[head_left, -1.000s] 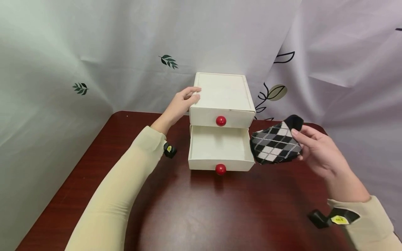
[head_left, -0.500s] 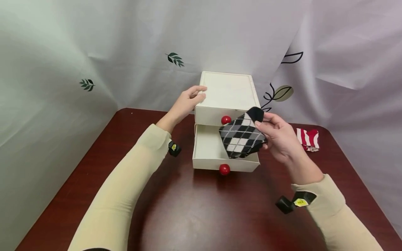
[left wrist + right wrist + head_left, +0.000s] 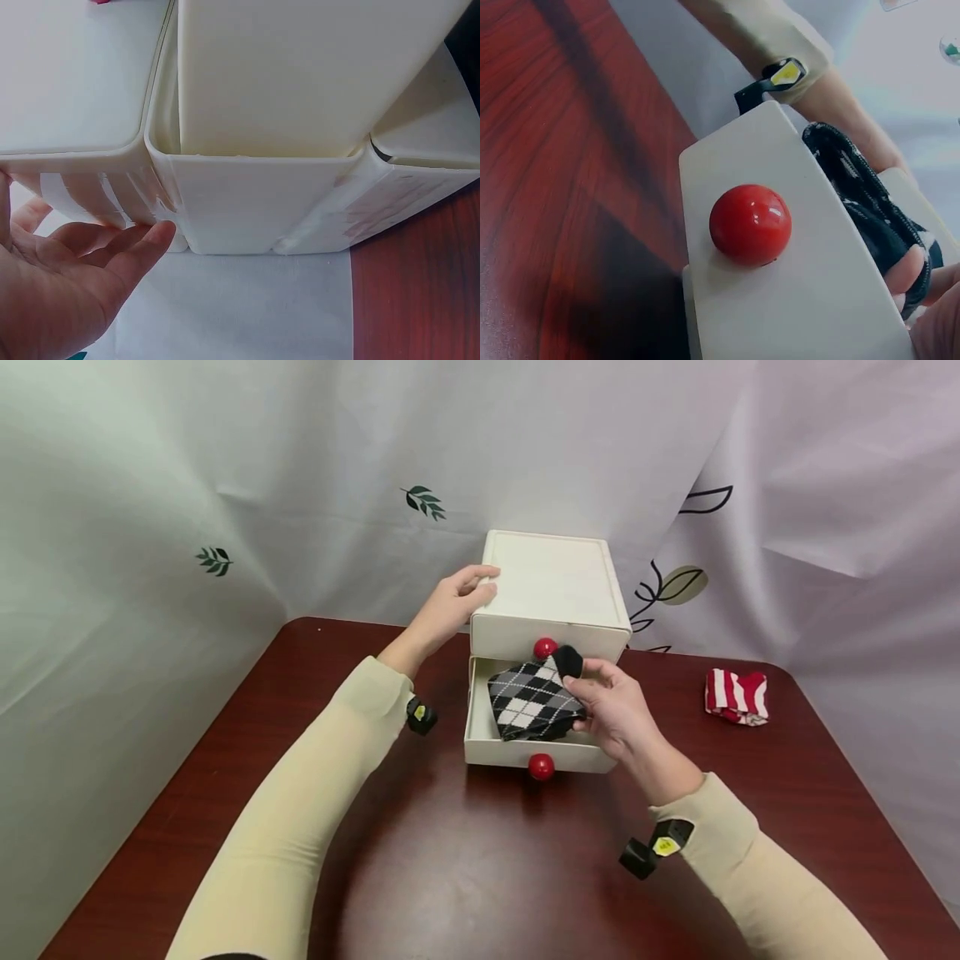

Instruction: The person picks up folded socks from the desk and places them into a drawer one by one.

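A white two-drawer box (image 3: pixel 555 578) stands at the back of the table, its lower drawer (image 3: pixel 495 752) pulled out. A folded black, grey and white argyle sock (image 3: pixel 528 702) is over and partly inside that drawer, tilted. My right hand (image 3: pixel 618 706) pinches the sock at its right end between thumb and fingers; in the right wrist view the sock (image 3: pixel 855 195) shows behind the drawer front with its red knob (image 3: pixel 750 225). My left hand (image 3: pixel 450 602) rests on the box's upper left edge; in the left wrist view its fingers (image 3: pixel 142 251) touch the side wall.
A folded red-and-white striped sock (image 3: pixel 737 697) lies on the dark red wooden table (image 3: pixel 465 860), right of the box. A pale curtain with leaf prints (image 3: pixel 337 485) hangs behind the table. The upper drawer, with its red knob (image 3: pixel 545 648), is pushed in.
My right hand has carried the argyle sock leftward from beside the box to the lower drawer. The striped sock has come into sight. My left hand has stayed on the box.
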Demonstrator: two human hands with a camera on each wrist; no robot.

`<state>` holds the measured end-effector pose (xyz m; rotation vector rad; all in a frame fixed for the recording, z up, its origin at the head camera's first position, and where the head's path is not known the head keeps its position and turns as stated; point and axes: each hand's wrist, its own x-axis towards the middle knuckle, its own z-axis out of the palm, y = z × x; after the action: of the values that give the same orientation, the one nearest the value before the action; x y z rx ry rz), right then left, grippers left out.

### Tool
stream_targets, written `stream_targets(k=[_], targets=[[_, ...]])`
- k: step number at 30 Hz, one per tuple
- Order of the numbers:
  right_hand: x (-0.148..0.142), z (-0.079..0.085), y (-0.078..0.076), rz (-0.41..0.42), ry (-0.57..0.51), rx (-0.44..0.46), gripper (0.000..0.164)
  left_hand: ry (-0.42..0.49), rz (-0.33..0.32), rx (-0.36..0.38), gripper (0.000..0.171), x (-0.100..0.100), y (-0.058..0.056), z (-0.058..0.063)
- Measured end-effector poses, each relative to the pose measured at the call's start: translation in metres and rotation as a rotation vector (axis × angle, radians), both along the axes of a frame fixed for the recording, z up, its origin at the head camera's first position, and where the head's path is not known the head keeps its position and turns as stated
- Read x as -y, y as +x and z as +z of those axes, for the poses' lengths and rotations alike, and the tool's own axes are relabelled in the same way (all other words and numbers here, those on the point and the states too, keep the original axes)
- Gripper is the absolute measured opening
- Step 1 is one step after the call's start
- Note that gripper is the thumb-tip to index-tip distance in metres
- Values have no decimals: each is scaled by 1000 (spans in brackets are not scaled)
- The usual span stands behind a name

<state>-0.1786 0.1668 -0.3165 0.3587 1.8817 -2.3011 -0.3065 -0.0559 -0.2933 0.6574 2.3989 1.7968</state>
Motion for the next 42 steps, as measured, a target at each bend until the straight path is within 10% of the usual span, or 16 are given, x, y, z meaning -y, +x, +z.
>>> stream_targets(k=[9, 22, 31, 42], targets=[[-1, -7, -8, 77, 152, 56, 34, -35, -16, 20, 42, 1, 23, 20], [-4, -5, -6, 214, 224, 93, 55, -9, 2, -19, 41, -1, -1, -3], [-14, 12, 11, 234, 420, -64, 48, -3, 5, -19, 40, -2, 0, -1], [-16, 10, 63, 286, 404, -295, 31, 10, 0, -16, 40, -1, 2, 0]])
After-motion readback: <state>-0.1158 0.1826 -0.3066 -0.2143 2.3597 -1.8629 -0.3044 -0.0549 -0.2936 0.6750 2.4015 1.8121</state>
